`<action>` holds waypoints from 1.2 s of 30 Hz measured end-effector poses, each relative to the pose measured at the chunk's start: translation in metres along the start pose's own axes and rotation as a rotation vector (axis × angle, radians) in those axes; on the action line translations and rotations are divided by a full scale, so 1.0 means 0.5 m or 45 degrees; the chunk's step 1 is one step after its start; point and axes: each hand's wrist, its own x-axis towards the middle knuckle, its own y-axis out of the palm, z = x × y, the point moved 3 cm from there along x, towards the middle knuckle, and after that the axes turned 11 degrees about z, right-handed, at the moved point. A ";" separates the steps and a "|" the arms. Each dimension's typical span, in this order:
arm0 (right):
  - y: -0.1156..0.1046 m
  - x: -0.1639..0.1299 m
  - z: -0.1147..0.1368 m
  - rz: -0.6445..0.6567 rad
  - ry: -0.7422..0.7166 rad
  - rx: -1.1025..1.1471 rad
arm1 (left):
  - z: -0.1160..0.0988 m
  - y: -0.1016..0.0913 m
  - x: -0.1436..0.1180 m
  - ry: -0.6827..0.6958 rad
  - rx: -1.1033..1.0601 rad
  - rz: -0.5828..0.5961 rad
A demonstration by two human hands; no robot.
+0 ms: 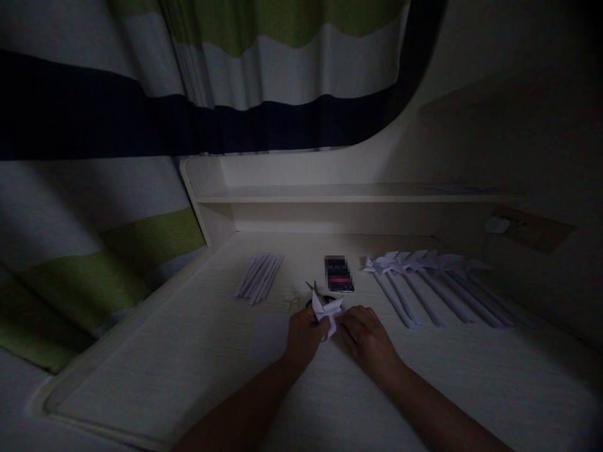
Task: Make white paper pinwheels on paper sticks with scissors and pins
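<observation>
My left hand (304,334) is closed on a white paper pinwheel (328,309), thumb over its front and folded blades pointing up and right. At the right side of the pinwheel, my right hand (370,338) has its fingers curled and pinched on the paper's edge; the fingertips are partly hidden. Just behind the paper lies a pair of scissors (313,287), blades pointing away and handles mostly covered. A flat square sheet of white paper (266,338) rests on the table left of my left hand.
Rolled paper sticks (258,279) lie in a bundle at the back left. Small pale pieces (291,299) sit near them. A phone (338,274) lies behind the scissors. Several paper pinwheels on sticks (428,290) are lined up at right. A shelf (330,193) spans the table's back.
</observation>
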 end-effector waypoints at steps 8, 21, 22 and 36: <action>0.001 0.000 0.002 0.008 0.006 0.007 | -0.015 -0.004 -0.003 0.004 0.103 -0.036; 0.007 -0.001 0.001 0.011 0.043 0.005 | -0.015 -0.002 -0.002 0.013 0.131 -0.032; 0.006 0.000 0.002 0.008 0.047 0.006 | -0.013 -0.002 -0.001 0.028 0.145 -0.031; 0.014 0.002 0.028 -0.009 0.070 -0.141 | -0.016 -0.002 -0.014 0.209 0.768 -0.016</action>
